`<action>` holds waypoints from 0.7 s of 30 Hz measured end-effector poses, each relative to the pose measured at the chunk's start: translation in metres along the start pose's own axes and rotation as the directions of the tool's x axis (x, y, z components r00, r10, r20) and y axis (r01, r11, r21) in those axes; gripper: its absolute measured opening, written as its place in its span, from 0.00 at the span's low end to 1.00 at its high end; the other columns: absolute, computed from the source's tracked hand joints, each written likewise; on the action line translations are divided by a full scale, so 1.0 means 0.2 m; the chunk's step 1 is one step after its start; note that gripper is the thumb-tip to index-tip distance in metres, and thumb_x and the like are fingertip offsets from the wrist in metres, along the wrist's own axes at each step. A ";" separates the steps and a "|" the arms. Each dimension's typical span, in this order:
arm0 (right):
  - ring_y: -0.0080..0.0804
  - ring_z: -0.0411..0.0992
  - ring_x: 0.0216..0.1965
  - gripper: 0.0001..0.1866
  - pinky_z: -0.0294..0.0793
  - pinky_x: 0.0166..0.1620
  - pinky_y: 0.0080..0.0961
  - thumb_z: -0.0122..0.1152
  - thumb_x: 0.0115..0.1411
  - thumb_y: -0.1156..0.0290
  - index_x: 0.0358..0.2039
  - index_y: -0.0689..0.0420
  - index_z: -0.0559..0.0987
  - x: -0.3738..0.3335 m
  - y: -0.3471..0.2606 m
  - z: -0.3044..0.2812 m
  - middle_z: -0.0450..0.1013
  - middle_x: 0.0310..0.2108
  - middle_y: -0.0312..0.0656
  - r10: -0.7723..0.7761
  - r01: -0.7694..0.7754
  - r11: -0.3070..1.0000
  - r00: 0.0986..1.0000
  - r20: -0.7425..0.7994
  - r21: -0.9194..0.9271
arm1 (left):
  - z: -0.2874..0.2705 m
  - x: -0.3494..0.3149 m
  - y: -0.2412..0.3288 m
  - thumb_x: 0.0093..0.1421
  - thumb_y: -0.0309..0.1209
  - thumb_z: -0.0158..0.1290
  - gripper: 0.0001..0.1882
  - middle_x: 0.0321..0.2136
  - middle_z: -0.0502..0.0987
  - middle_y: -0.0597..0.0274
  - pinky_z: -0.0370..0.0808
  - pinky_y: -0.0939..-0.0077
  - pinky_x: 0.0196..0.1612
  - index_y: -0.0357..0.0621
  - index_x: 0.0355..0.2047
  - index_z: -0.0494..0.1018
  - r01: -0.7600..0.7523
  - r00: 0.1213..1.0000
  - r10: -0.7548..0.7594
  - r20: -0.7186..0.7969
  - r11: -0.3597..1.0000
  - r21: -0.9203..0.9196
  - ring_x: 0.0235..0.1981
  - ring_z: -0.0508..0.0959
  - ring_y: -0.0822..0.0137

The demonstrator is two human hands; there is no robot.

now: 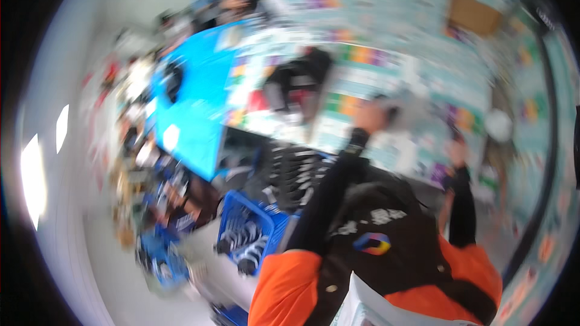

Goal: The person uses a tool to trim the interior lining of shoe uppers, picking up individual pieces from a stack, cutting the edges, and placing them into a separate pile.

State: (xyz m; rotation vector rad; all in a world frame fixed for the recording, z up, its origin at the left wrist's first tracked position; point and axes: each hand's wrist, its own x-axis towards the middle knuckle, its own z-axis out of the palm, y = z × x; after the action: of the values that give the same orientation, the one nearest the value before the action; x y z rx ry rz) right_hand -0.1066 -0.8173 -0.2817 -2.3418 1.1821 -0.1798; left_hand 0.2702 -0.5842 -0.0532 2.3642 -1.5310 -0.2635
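Motion smears the whole picture. My left hand [370, 116], its forearm in a black sleeve, reaches over the table with a dark, blurred thing [391, 112] against its fingers. I cannot make out whether it grips that thing. Further right, my right hand [457, 152] is raised near the table's near edge, with a thin dark shape by its fingertips. Its fingers are too blurred to read. Left of my left hand, a black and grey shoe-like item [302, 78] with some red beside it lies on the table.
Patterned sheets in white, green, orange and purple cover the table [402, 75]. A bright blue surface [202, 99] adjoins it at left. Black shoes with white stripes [293, 172] line its near side; more fill a blue basket [266, 220]. Brown cardboard [474, 14] lies far right. Other people [223, 0] are at far left.
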 end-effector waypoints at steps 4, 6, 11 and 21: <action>0.21 0.76 0.25 0.09 0.74 0.26 0.21 0.60 0.60 0.72 0.40 0.59 0.83 -0.13 -1.32 -0.17 0.79 0.28 0.37 0.027 -0.404 0.610 0.871 0.491 0.682 | -0.06 -0.18 -0.36 0.65 0.46 0.53 0.19 0.26 0.81 0.46 0.78 0.49 0.37 0.41 0.37 0.80 0.134 0.985 -0.119 -0.123 0.983 0.123 0.32 0.82 0.42; 0.26 0.76 0.22 0.10 0.75 0.22 0.24 0.65 0.56 0.70 0.37 0.61 0.82 -0.16 -1.38 -0.21 0.79 0.25 0.39 0.013 -0.450 0.574 0.840 0.542 0.684 | -0.20 -0.06 -0.09 0.65 0.45 0.54 0.18 0.29 0.82 0.42 0.79 0.49 0.40 0.40 0.40 0.78 0.227 0.972 -0.228 -0.051 0.974 -0.013 0.34 0.82 0.40; 0.43 0.78 0.24 0.11 0.76 0.27 0.38 0.61 0.55 0.69 0.35 0.64 0.80 -0.24 -1.51 -0.18 0.77 0.23 0.49 0.016 -0.391 0.704 0.843 0.537 0.593 | -0.21 -0.03 -0.01 0.63 0.42 0.56 0.16 0.32 0.82 0.40 0.79 0.47 0.40 0.40 0.40 0.76 0.200 0.980 -0.200 0.027 0.979 -0.027 0.36 0.82 0.39; 0.65 0.74 0.38 0.12 0.71 0.43 0.55 0.57 0.56 0.68 0.35 0.64 0.80 -0.22 -1.56 -0.15 0.77 0.33 0.62 -0.009 -0.124 0.853 0.968 0.252 0.507 | -0.19 -0.08 -0.06 0.64 0.47 0.56 0.19 0.31 0.82 0.41 0.78 0.47 0.39 0.42 0.40 0.77 0.209 0.978 -0.209 0.004 0.977 -0.044 0.35 0.82 0.39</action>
State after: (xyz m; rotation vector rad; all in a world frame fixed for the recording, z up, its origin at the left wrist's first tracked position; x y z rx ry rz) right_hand 0.0793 -0.6406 -0.0968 -1.7890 0.9356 -0.1579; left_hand 0.2853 -0.5589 -0.0219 2.4904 -1.2628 -0.3408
